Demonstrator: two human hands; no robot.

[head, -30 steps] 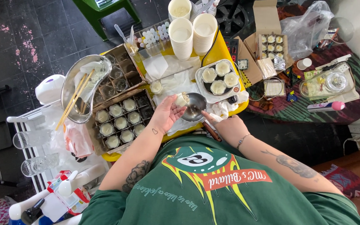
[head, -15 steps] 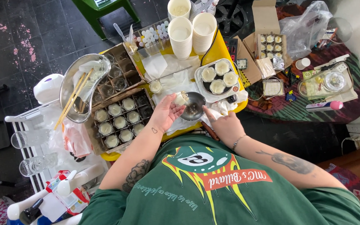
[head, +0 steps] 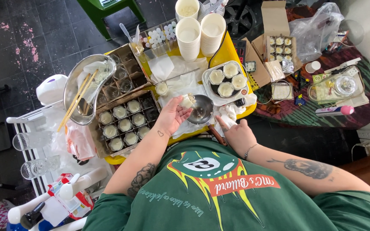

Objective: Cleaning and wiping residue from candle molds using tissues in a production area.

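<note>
Dark tiled floor, green stool, yellow table

The yellow surface carries a divided cardboard box of small filled glass cups, a second divided box behind it, white paper sheets, a metal tray with four filled cups, and two stacks of white paper cups. A metal bowl with chopsticks rests at the left edge.
</note>
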